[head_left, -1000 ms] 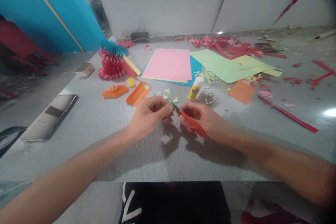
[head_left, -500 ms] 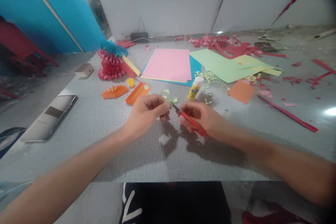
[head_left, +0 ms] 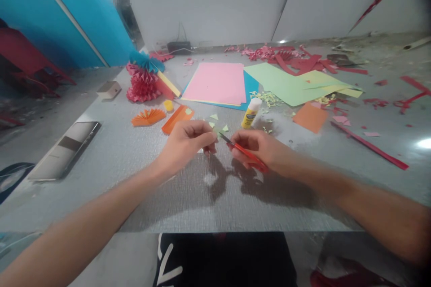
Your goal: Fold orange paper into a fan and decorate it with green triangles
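Note:
My left hand (head_left: 186,143) pinches a tiny pale green paper scrap (head_left: 216,131) between thumb and fingertips. My right hand (head_left: 257,148) is closed on a pair of red-handled scissors (head_left: 247,152), whose small blades point left at that scrap. Several green paper triangles (head_left: 213,117) lie just beyond my fingers. Farther up stand a yellow-capped glue stick (head_left: 251,113) and a folded orange paper strip (head_left: 177,119). Both hands hover above the grey textured tabletop (head_left: 215,202).
Pink (head_left: 215,83), blue (head_left: 251,85) and green (head_left: 286,83) paper sheets lie ahead. Nearby are a pink paper rosette (head_left: 143,86), an orange paper fan (head_left: 148,117), an orange square (head_left: 310,116) and red paper offcuts (head_left: 289,58). A phone-like flat device (head_left: 63,150) lies left.
My left hand has drawn slightly back to the left, and the gap between my hands has widened a little. The scissors now lie flatter, with their handles shifted slightly right.

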Demonstrator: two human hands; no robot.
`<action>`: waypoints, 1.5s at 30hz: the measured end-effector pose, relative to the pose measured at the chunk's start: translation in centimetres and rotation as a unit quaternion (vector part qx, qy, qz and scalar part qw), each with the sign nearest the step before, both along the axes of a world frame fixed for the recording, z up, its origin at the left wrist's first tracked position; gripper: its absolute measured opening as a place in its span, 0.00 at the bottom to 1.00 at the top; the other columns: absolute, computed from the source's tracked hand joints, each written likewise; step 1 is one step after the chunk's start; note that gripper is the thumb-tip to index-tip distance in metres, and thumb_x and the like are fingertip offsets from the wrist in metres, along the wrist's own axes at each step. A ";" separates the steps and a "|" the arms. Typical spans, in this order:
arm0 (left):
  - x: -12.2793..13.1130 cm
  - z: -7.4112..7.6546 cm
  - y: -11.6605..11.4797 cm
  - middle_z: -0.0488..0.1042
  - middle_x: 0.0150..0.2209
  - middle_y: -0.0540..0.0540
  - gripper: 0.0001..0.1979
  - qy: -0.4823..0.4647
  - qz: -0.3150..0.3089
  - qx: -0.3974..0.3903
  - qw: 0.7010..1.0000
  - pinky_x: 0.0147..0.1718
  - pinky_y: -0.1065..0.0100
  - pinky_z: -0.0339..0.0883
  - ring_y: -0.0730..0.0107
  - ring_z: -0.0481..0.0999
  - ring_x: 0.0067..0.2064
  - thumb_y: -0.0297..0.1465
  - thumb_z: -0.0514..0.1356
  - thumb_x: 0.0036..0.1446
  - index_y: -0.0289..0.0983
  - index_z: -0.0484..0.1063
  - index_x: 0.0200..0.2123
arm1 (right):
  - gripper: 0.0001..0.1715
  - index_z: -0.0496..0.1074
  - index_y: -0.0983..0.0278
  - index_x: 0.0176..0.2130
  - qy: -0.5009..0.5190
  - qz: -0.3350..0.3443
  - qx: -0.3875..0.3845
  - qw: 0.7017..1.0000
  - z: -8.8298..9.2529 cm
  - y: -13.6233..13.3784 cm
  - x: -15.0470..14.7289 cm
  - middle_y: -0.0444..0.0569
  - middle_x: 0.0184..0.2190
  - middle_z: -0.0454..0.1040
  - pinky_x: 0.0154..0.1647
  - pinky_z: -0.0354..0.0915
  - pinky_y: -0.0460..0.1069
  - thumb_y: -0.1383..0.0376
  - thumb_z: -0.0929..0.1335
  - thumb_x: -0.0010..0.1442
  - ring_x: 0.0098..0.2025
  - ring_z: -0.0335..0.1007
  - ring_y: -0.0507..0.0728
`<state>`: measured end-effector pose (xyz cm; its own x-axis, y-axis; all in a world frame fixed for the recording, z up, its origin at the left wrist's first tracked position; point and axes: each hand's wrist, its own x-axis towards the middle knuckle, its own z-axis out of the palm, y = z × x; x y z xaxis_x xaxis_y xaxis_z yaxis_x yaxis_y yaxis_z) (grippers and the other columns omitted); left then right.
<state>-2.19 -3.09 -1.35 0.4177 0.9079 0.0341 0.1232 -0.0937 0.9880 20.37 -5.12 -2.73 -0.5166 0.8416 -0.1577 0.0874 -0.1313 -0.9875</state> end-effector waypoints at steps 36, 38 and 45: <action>0.6 0.7 -0.3 0.77 0.24 0.48 0.10 0.035 -0.010 0.010 0.999 0.28 0.71 0.69 0.73 0.76 0.27 0.34 0.66 0.59 0.35 0.75 0.28 | 0.23 0.70 0.63 0.34 0.037 -0.025 -0.029 0.999 -0.1 -0.2 0.1 0.38 0.22 0.67 0.24 0.58 0.46 0.52 0.80 0.54 0.22 0.62 0.48; 0.7 0.6 -0.3 0.77 0.24 0.48 0.11 0.034 -0.023 -0.006 0.999 0.28 0.71 0.69 0.73 0.75 0.26 0.34 0.66 0.58 0.35 0.74 0.27 | 0.23 0.70 0.63 0.34 0.034 -0.031 -0.028 0.999 -0.1 -0.3 -0.1 0.38 0.21 0.66 0.24 0.58 0.46 0.51 0.80 0.54 0.22 0.62 0.48; 0.6 0.5 -0.4 0.77 0.25 0.47 0.13 0.034 -0.034 -0.010 0.999 0.29 0.70 0.69 0.72 0.74 0.27 0.36 0.64 0.61 0.35 0.78 0.26 | 0.23 0.70 0.63 0.34 0.034 -0.031 -0.025 0.999 0.1 -0.7 -0.6 0.38 0.21 0.67 0.23 0.57 0.45 0.52 0.80 0.55 0.22 0.62 0.48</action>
